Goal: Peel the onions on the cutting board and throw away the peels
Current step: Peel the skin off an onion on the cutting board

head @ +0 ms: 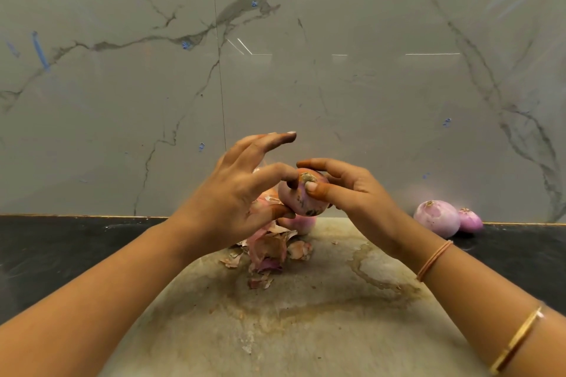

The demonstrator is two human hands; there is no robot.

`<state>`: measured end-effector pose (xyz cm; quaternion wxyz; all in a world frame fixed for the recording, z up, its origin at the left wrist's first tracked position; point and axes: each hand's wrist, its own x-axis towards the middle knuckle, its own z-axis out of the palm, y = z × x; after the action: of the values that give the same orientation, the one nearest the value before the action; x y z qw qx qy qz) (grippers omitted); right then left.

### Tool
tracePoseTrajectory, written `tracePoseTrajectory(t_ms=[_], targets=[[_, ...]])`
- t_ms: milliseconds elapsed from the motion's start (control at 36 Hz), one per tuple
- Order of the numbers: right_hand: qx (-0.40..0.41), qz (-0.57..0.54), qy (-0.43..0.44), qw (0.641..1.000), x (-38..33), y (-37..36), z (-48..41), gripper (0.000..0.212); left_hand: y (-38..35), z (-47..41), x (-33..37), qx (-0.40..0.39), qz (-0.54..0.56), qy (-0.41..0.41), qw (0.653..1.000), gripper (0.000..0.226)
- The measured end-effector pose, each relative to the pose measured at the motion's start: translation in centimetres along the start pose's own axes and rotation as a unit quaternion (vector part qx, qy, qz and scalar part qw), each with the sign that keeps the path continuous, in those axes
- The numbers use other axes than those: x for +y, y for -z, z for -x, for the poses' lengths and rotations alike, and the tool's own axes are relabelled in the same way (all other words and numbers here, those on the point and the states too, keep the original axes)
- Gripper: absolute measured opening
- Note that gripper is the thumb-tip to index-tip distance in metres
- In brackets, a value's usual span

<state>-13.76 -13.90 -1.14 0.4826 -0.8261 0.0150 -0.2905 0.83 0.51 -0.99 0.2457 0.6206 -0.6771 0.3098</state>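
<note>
A pink onion (298,199) with a dry root end is held in the air above the stained, pale cutting board (306,315). My right hand (349,190) grips it from the right, thumb near the root. My left hand (232,193) pinches it from the left with thumb and forefinger, the other fingers spread upward. Below lies a heap of papery peels (266,249). Another onion (298,223) sits on the board behind the heap, partly hidden by my hands.
Two peeled purple onions (436,217) (470,220) lie on the dark counter (61,242) at the right, against the marble wall (275,55). The board's near half holds only stains and a few peel flakes.
</note>
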Motion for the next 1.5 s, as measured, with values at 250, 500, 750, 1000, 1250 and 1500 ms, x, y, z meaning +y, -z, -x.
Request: tracePoseTrajectory(t_ms=[250,500,750,1000,1250,1500], targets=[[-0.013,0.026,-0.013,0.999,0.22,-0.07,-0.07,0.052,-0.11,0.08,0.14,-0.031,0.002,0.003,0.999,0.032],[0.006,-0.017,-0.009,1.0,0.23,0.32,-0.15,0.03,0.01,0.0,0.25,0.007,0.018,0.001,1.0,0.014],[0.011,0.013,-0.022,1.0,0.24,-0.05,-0.16,0.033,0.03,0.02,0.43,-0.017,0.003,0.001,1.0,0.032],[0.049,-0.015,-0.035,0.998,0.27,0.13,-0.44,0.028,0.14,-0.01,0.32,-0.001,0.011,0.005,1.0,0.011],[0.068,-0.013,-0.056,0.996,-0.1,0.17,-0.38,0.028,0.0,-0.01,0.62,0.011,0.014,0.023,1.0,0.024],[0.04,-0.01,-0.058,0.997,-0.33,-0.05,-0.2,0.027,-0.29,0.06,0.26,-0.003,-0.006,0.012,1.0,0.013]])
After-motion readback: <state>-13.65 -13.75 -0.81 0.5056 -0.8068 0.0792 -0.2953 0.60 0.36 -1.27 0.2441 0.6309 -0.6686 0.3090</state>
